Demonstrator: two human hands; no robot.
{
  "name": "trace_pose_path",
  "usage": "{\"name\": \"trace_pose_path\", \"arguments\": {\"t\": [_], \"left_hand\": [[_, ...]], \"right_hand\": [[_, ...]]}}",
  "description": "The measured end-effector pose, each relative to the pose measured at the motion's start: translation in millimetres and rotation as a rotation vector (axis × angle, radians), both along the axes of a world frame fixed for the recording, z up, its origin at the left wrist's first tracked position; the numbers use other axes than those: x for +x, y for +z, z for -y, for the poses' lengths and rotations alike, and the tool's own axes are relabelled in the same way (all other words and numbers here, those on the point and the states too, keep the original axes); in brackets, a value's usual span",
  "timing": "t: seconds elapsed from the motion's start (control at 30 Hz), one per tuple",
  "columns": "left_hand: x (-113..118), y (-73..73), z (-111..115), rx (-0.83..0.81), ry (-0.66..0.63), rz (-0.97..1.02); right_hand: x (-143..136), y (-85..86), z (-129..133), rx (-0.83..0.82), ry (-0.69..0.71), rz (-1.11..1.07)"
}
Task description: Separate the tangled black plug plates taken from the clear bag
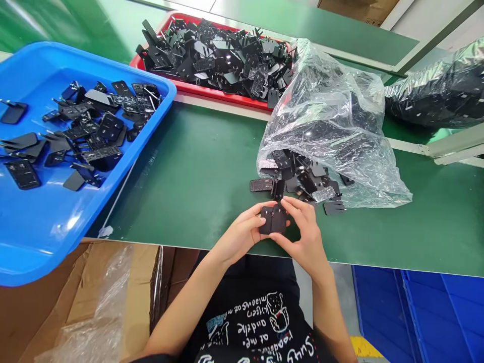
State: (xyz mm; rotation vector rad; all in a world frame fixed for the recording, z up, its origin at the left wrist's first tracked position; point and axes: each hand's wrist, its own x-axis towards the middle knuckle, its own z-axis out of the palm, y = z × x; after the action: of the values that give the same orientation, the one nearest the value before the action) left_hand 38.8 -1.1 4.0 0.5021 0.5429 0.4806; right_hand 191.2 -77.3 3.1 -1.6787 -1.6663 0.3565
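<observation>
Near the front edge of the green table, my left hand holds a flat black plastic part between thumb and fingers. Right beside it, my right hand grips another black part by its top and bottom edges. The two parts lie side by side, touching or nearly so. Just beyond my fingers is a loose pile of black parts, spilling from the mouth of a clear plastic bag. A small black piece stands directly above the held parts.
A blue tray with scattered black parts is at the left. Behind, a red tray is heaped with similar parts. Another filled bag lies at the right by a metal frame. Below the table are cardboard and blue bins.
</observation>
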Motion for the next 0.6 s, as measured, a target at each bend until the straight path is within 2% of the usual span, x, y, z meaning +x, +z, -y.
{"name": "trace_pose_path", "arguments": {"t": [0.27, 0.6], "left_hand": [[0.3, 1.1, -0.8, 0.001, 0.012, -0.005], [-0.4, -2.7, -0.6, -0.027, 0.003, -0.049]], "right_hand": [[7.0, -6.3, 1.2, -0.026, 0.040, -0.132], [9.8, -10.5, 3.7, -0.015, -0.012, -0.090]]}}
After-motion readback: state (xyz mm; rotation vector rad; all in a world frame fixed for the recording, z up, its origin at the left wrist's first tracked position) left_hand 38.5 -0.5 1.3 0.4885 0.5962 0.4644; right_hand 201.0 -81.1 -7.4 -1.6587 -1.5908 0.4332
